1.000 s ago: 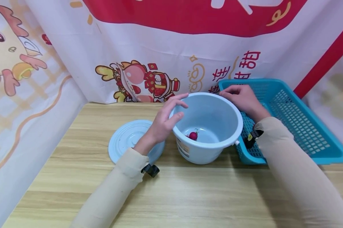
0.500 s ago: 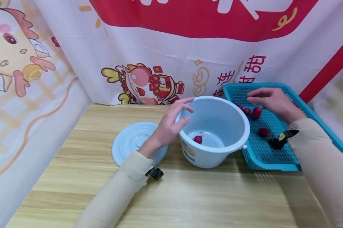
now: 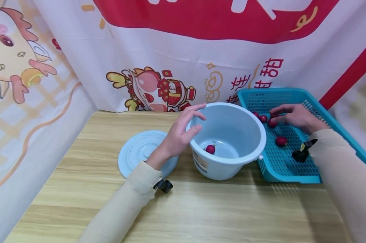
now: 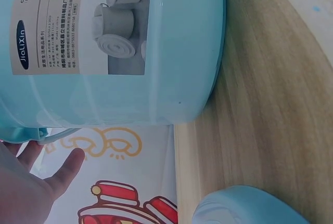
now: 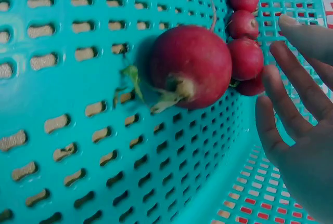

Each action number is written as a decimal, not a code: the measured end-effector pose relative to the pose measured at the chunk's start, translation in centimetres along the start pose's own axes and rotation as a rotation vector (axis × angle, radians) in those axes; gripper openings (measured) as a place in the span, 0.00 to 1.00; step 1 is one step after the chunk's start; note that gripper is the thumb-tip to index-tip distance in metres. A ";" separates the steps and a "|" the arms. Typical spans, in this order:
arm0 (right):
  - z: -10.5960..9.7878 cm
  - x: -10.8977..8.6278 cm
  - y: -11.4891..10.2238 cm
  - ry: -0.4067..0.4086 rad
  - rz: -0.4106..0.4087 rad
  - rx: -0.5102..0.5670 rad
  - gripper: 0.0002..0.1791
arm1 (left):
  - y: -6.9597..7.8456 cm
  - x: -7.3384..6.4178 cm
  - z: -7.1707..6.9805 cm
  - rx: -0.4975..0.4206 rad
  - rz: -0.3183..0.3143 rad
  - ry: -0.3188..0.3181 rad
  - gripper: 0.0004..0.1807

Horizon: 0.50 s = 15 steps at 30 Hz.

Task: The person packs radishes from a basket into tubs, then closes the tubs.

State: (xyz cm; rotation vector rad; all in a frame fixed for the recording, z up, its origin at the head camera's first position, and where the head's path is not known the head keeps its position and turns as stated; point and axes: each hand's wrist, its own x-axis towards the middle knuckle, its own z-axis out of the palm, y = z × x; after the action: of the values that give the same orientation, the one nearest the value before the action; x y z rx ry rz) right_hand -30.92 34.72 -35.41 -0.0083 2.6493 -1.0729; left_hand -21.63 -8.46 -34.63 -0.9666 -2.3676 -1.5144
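Observation:
My left hand (image 3: 180, 133) rests at the left rim of a light blue plastic bucket (image 3: 220, 168), fingers spread and relaxed. A red radish (image 3: 210, 149) with a thin green stem lies on the bucket's floor. My right hand (image 3: 298, 118) is inside the teal basket (image 3: 295, 179), held over a row of radishes (image 5: 245, 59) with its fingers loosely extended and nothing gripped. Closer to the right wrist camera, a single radish (image 5: 190, 67) lies apart on the perforated floor. The hand partly covers the row in the head view.
Left of the bucket, its round light blue lid (image 3: 140, 148) lies flat on the wooden table (image 3: 201, 216), partly behind the left forearm. The basket stands close against the bucket's right side. A printed cloth (image 3: 170, 50) hangs behind the table.
My right hand has moved right from beside the bucket's far rim, then lowered to the radishes in the basket. My left hand stays at the bucket rim; the head view has shifted slightly.

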 end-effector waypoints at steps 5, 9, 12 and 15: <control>-0.1 0.2 0.5 -0.029 0.039 -0.041 0.39 | 0.1 0.0 -0.1 -0.001 -0.002 -0.001 0.21; -0.1 0.3 0.4 -0.046 0.062 -0.073 0.39 | 0.1 -0.1 -0.2 -0.002 -0.003 0.000 0.21; 0.0 0.3 0.3 -0.048 0.064 -0.088 0.39 | 0.1 0.0 -0.2 -0.004 -0.001 0.001 0.21; 0.0 0.3 0.3 -0.055 0.069 -0.102 0.39 | 0.0 0.0 -0.1 -0.008 0.000 -0.001 0.21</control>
State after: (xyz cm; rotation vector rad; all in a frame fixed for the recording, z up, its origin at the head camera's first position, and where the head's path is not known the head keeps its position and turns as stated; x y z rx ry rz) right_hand -31.18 34.90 -35.72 0.0326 2.6317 -0.9028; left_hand -21.67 -8.57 -34.58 -0.9699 -2.3640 -1.5248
